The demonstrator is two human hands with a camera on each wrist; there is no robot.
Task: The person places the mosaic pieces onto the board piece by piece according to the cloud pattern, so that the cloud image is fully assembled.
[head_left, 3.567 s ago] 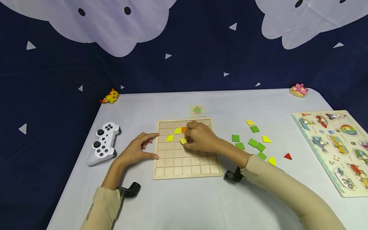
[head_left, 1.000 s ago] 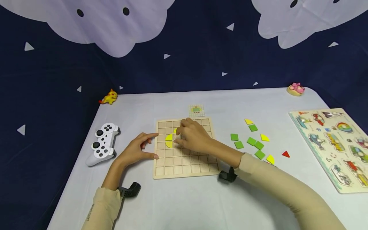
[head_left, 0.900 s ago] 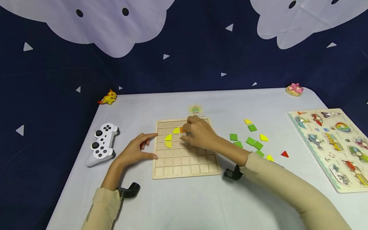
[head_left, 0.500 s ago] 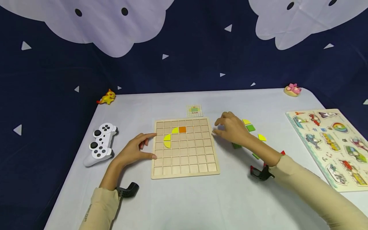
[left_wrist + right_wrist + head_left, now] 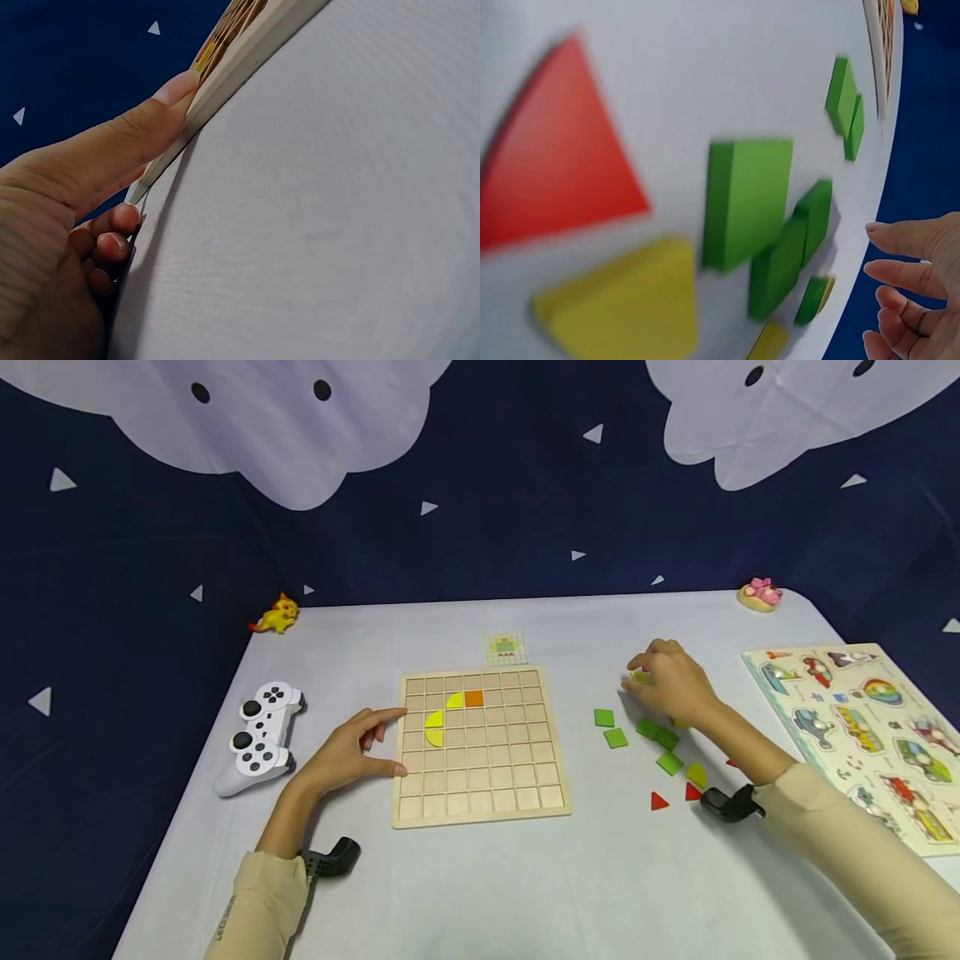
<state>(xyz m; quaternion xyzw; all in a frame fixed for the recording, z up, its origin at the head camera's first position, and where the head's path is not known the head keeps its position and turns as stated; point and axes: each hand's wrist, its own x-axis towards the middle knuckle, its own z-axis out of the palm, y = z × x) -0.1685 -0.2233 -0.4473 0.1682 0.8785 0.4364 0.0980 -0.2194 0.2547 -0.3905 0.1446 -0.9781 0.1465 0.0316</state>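
My left hand [image 5: 341, 752] rests its thumb and index finger against the left edge of the wooden grid board [image 5: 557, 803]; the left wrist view shows the thumb [image 5: 176, 88] on the rim. On the board lie an orange square [image 5: 474, 698] and several yellow quarter circles [image 5: 434, 737]. Right of the board, my right hand [image 5: 675, 683] reaches over a yellow quarter circle [image 5: 641, 677], which its fingers partly hide. In the right wrist view, the thumb and fingers [image 5: 904, 279] are spread with nothing seen between them.
Loose green squares [image 5: 616, 738] and red triangles [image 5: 659, 801] lie near the right hand. A small pattern card [image 5: 506, 649] sits behind the board. A white game controller [image 5: 262, 739] lies at left, a picture puzzle board [image 5: 862, 727] at right. Two figurines stand at the back corners.
A yellow quarter circle that my right hand held now lies on the board below another. The right hand has let go and moved right to the loose pieces. The left hand stays put.
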